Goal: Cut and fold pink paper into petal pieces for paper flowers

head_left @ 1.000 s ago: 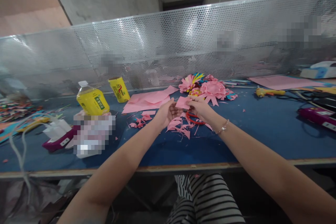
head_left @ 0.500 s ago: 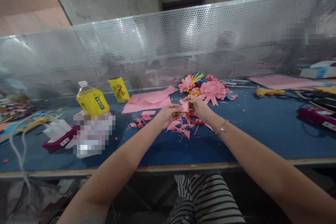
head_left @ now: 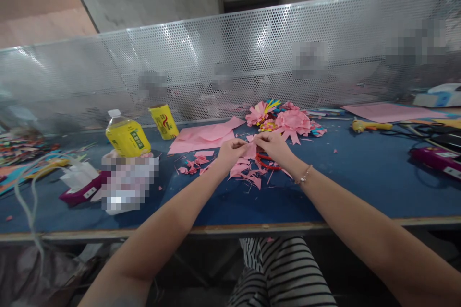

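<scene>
Between my two hands is a small piece of pink paper [head_left: 251, 150], held above the table. My left hand [head_left: 232, 152] pinches its left side, fingers closed. My right hand [head_left: 272, 146] grips its upper right part, the fingertips close to those of the left. Below the hands lie pink paper scraps [head_left: 247, 172] and red-handled scissors [head_left: 266, 163], partly hidden by the right hand. Just behind are pink paper flowers [head_left: 293, 122] with yellow and blue bits. Pink paper sheets [head_left: 203, 135] lie behind the left hand.
To the left stand a yellow bottle [head_left: 127, 139], a yellow packet [head_left: 164, 122] and a purple power strip [head_left: 84, 191] with white plugs. A yellow glue gun [head_left: 369, 126] and another purple strip [head_left: 434, 158] lie right. A perforated metal screen [head_left: 201, 43] closes the table's back.
The fingers have shifted on the pink paper; its flat face turned and now hangs lower between the fingertips. The right hand no longer holds it as high. The things on the table stay put.
</scene>
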Tool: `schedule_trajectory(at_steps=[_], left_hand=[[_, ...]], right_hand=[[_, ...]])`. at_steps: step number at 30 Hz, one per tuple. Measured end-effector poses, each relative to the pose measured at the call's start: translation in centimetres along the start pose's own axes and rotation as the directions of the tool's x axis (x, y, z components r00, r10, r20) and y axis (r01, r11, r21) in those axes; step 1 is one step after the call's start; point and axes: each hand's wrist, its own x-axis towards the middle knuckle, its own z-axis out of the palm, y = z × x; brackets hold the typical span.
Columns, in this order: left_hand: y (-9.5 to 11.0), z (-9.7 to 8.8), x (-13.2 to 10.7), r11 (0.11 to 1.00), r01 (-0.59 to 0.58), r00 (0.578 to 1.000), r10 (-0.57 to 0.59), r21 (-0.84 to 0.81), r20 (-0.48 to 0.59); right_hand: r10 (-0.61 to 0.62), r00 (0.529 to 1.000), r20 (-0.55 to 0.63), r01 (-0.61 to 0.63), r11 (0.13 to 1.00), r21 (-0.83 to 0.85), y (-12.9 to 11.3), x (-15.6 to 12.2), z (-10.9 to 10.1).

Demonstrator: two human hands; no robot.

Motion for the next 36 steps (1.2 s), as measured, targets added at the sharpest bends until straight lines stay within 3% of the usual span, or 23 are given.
schedule_trajectory(at_steps=[3,10,19,25,32,36], left_hand=[[-0.4,-0.1,0.2,0.989,-0.094,0.996,0.094,0.113,0.005],[-0.1,-0.2,0.1,0.994,-0.046,0.998,0.042,0.097,0.044],[0.1,-0.1,0.1,1.0,0.002,1.0,-0.002,0.001,0.029],[0.0,-0.3,0.1,0.997,0.064,0.997,-0.062,-0.031,0.034],[-0.2,-0.4,0.2,0.993,0.089,0.996,-0.088,-0.08,0.008],[-0.1,-0.2,0.1,0.949,0.195,0.981,-0.186,-0.246,0.057]], right_hand=[[-0.079,0.995,0.054,0.084,0.992,-0.098,-0.4,-0.2,0.1],[-0.132,0.987,0.09,0.14,0.985,-0.096,-0.1,-0.2,0.1],[0.016,1.0,0.026,-0.02,0.987,0.162,0.5,0.3,-0.2],[0.095,0.991,-0.089,-0.073,0.971,0.229,1.2,0.9,-1.1],[0.091,0.972,-0.215,-0.036,0.969,0.246,1.7,1.1,-1.7],[0.057,0.987,-0.148,-0.005,0.944,0.33,1.5,1.0,-1.3]])
